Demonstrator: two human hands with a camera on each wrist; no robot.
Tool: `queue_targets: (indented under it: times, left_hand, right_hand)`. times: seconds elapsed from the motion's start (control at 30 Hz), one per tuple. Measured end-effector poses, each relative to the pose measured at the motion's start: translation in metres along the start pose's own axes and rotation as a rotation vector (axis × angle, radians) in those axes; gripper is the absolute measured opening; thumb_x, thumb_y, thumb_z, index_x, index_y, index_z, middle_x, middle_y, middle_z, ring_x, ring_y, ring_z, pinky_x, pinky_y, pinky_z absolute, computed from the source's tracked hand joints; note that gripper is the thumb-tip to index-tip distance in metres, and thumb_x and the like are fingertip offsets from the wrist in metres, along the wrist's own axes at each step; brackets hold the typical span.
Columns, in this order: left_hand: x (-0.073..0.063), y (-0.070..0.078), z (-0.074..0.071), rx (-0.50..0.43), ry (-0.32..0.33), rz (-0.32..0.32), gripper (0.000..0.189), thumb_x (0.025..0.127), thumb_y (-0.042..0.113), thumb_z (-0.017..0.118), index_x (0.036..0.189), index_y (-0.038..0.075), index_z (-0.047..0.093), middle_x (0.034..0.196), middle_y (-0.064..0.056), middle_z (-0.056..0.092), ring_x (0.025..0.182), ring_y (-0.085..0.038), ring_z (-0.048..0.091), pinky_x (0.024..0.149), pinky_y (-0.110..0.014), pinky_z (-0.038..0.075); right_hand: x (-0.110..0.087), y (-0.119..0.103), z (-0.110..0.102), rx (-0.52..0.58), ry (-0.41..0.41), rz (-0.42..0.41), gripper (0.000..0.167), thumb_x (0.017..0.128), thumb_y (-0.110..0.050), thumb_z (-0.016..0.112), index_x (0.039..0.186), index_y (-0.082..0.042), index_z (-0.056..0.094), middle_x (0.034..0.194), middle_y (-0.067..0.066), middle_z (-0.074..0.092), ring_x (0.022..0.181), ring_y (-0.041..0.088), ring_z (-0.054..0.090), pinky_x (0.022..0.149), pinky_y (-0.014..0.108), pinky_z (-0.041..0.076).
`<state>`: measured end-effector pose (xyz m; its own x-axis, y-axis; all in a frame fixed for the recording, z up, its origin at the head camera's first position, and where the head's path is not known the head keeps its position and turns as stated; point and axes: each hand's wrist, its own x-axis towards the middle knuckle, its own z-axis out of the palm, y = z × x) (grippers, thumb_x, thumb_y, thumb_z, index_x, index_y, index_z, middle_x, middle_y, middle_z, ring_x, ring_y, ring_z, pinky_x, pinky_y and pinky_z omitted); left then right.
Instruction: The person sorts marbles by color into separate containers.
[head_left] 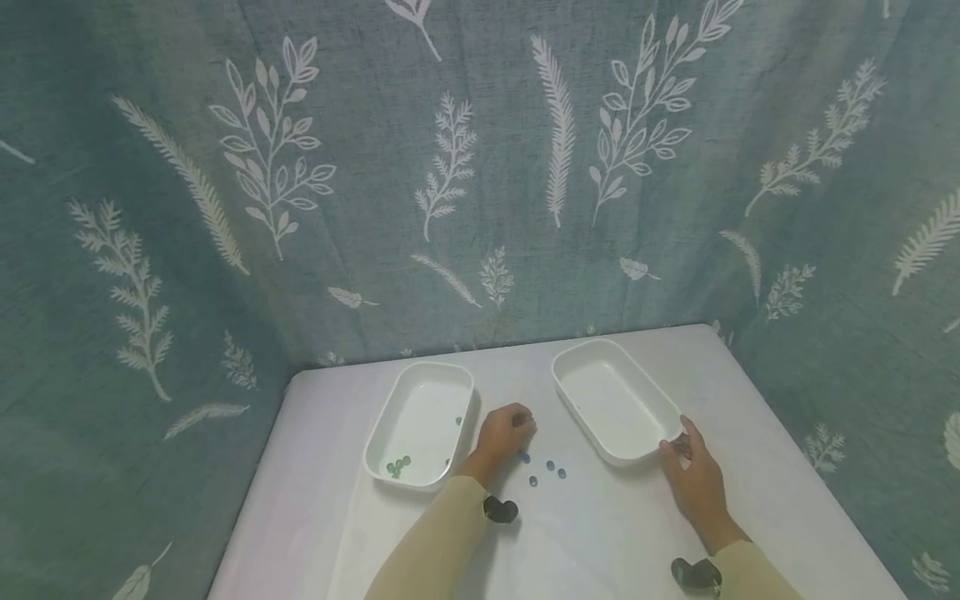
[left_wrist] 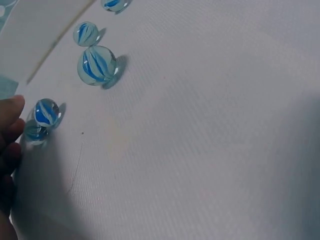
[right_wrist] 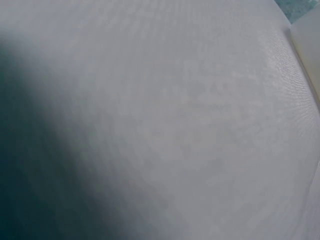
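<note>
In the head view my left hand [head_left: 504, 433] rests low over the table between two white trays, its fingers curled in. I cannot tell whether it holds something. Several clear glass marbles with blue swirls [head_left: 550, 465] lie near its wrist. In the left wrist view its fingertips [left_wrist: 15, 105] are right beside two of these marbles [left_wrist: 47, 112], and a larger-looking one [left_wrist: 97, 65] lies farther off. My right hand [head_left: 693, 475] grips the near right corner of the right tray [head_left: 617, 460], thumb and fingers at the rim. The right wrist view does not show that hand.
The left tray [head_left: 401, 483] holds several green marbles [head_left: 397, 467], most of them grouped in its near left corner. A white cloth covers the table [head_left: 600, 533]. Leaf-patterned green curtains [head_left: 495, 167] close off the back and sides.
</note>
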<state>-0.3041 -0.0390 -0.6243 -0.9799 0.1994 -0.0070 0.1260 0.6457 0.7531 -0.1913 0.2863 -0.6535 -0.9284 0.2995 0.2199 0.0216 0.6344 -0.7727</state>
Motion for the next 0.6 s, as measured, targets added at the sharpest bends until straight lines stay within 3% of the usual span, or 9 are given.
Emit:
queue_targets:
  times: [0.17, 0.3, 0.4, 0.6]
  left_hand:
    - [-0.002, -0.001, -0.003, -0.026, 0.007, 0.004, 0.016, 0.091, 0.033, 0.064, 0.104, 0.025, 0.069, 0.109, 0.005, 0.068, 0.109, -0.02, 0.061, 0.097, -0.043, 0.048]
    - [-0.005, -0.003, -0.007, -0.039, 0.017, -0.003, 0.016, 0.09, 0.029, 0.065, 0.104, 0.023, 0.069, 0.098, 0.007, 0.067, 0.097, -0.016, 0.063, 0.091, -0.042, 0.051]
    - [-0.005, -0.004, -0.009, -0.018, 0.024, 0.004, 0.016, 0.09, 0.031, 0.066, 0.104, 0.023, 0.069, 0.091, 0.01, 0.065, 0.088, -0.011, 0.062, 0.086, -0.039, 0.053]
    - [-0.01, 0.001, -0.013, -0.003, 0.027, -0.012, 0.017, 0.089, 0.032, 0.068, 0.104, 0.024, 0.07, 0.09, 0.011, 0.066, 0.085, -0.009, 0.062, 0.085, -0.04, 0.053]
  right_hand:
    - [0.0, -0.003, -0.002, 0.011, 0.002, 0.001, 0.068, 0.101, -0.042, 0.049, 0.156, -0.014, 0.019, 0.133, 0.026, 0.052, 0.12, 0.045, 0.049, 0.095, 0.069, 0.036]
    - [-0.001, -0.005, -0.003, 0.01, -0.006, 0.009, 0.069, 0.101, -0.043, 0.049, 0.155, -0.013, 0.02, 0.133, 0.027, 0.051, 0.12, 0.045, 0.048, 0.097, 0.068, 0.036]
    - [-0.002, -0.004, -0.002, 0.006, -0.008, 0.007, 0.069, 0.1, -0.043, 0.05, 0.156, -0.014, 0.02, 0.134, 0.027, 0.051, 0.121, 0.045, 0.048, 0.097, 0.068, 0.035]
    - [-0.001, -0.001, -0.003, 0.012, -0.024, 0.023, 0.071, 0.101, -0.047, 0.046, 0.157, -0.017, 0.015, 0.136, 0.025, 0.05, 0.123, 0.045, 0.047, 0.097, 0.068, 0.035]
